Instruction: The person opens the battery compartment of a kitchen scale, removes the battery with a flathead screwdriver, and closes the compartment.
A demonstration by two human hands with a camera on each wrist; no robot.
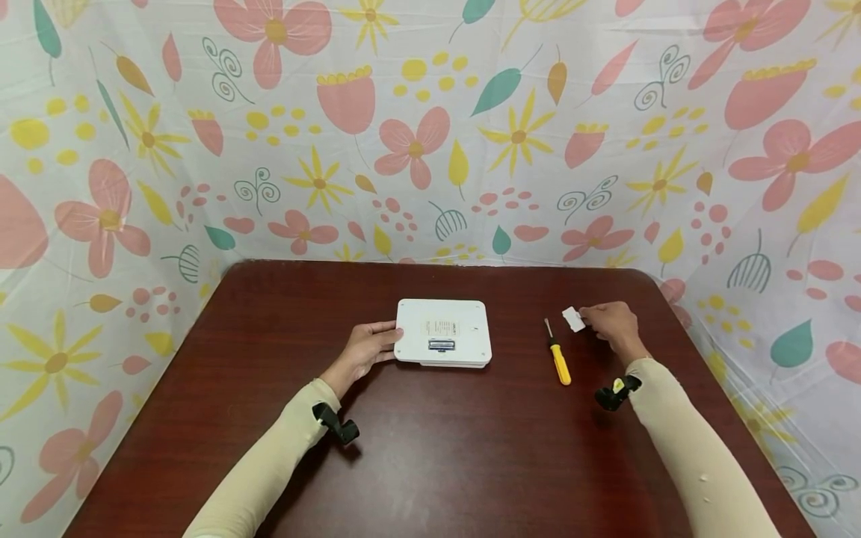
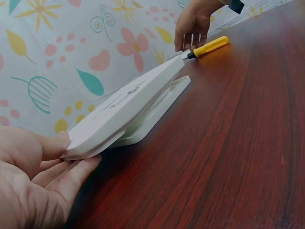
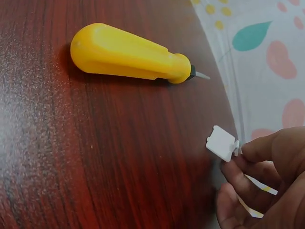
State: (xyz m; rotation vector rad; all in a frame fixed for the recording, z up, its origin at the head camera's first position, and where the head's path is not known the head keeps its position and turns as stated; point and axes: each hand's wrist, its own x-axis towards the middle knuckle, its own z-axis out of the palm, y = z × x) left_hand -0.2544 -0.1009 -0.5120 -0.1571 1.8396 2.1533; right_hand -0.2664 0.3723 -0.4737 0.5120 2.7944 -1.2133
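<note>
A white kitchen scale (image 1: 444,314) lies underside up, with a label and an uncovered battery slot (image 1: 442,345) facing upward. My left hand (image 1: 366,347) grips its left edge; in the left wrist view the thumb is on top and fingers (image 2: 71,176) are underneath. That view shows the scale (image 2: 128,102) tilted, its two layers seen from the side. My right hand (image 1: 613,326) pinches a small white battery cover (image 3: 221,143) by its tab, just over the table. Between the scale and this hand lies a screwdriver (image 1: 560,362) with a yellow handle.
The dark red-brown wooden table (image 1: 430,448) has its back edge against a white floral cloth (image 1: 417,112), which also hangs along both sides. Black wrist mounts (image 1: 336,424) sit on both sleeves.
</note>
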